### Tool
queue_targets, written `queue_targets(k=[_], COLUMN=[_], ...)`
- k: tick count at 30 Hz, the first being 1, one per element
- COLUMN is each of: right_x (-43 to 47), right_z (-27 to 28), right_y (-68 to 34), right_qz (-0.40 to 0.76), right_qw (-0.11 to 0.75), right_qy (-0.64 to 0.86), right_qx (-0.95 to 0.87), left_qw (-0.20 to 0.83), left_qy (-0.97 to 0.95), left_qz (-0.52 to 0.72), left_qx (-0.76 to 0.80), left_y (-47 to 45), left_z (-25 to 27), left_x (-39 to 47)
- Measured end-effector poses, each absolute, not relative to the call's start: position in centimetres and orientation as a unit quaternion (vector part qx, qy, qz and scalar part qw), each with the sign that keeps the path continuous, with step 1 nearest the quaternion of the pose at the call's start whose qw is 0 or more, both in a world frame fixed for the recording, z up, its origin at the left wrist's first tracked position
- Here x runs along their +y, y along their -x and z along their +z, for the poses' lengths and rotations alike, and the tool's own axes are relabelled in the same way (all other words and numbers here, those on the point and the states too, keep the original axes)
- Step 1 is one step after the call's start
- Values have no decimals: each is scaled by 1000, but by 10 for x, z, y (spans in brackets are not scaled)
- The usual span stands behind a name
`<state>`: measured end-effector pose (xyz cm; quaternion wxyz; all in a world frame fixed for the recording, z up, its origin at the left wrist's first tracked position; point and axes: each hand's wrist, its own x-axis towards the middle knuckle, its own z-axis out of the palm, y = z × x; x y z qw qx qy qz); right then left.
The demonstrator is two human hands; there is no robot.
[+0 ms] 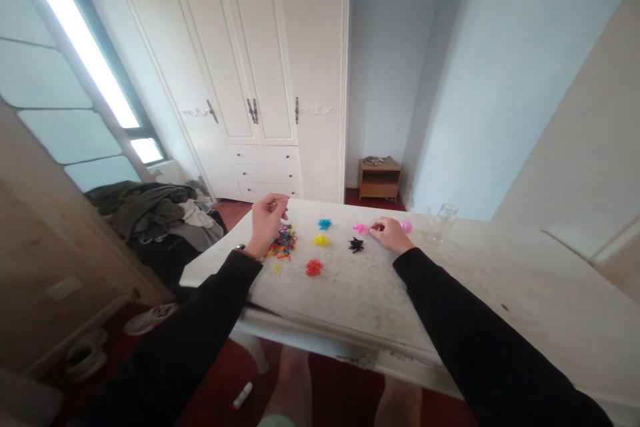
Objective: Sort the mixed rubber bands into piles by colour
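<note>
My left hand (269, 219) is raised over the far end of a mixed pile of small coloured pieces (283, 244). Its fingers are drawn together in a pinch, and whatever they hold is too small to make out. At the edge of a small pink heap (360, 229) my right hand (391, 233) has its fingertips pressed together; I cannot tell what is between them. Sorted by colour, a blue heap (325, 223), a yellow heap (321, 240), a red heap (315, 268) and a black heap (356, 245) lie between my hands. Beyond my right hand sits a lilac-pink heap (406, 226).
The white table (350, 307) carries a clear glass jar (446, 221) at its far right. A few pale yellow pieces (277, 269) lie near the mixed pile. Clothes (150, 213) are heaped at the left. A white marker (243, 396) lies on the red floor.
</note>
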<state>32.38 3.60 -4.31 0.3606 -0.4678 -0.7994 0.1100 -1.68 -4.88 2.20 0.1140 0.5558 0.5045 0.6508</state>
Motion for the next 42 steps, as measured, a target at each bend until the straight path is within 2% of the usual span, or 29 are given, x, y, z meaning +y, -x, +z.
queue_targets(k=[6,15,22,28,42], right_x=[38,42,47,49,51], right_z=[-43,-47,-50,-53,-54], right_y=[-325,-329,-332,-333,-335], right_qz=[110,99,92,87,97], right_qw=[383,365,364,355,342], right_qy=[461,479,480,476,473], right_qx=[-793,-792,-793,-800,-806], left_qw=[117,59,55,104,142], left_qy=[-658,-762,-760,-777,-741], left_qz=[416,236,265,272,303], left_qx=[617,600,591,557,582], left_y=[83,90,98,104,105], left_z=[10,-2,12,22,26], left_x=[-53,-40,-40,-48,-58])
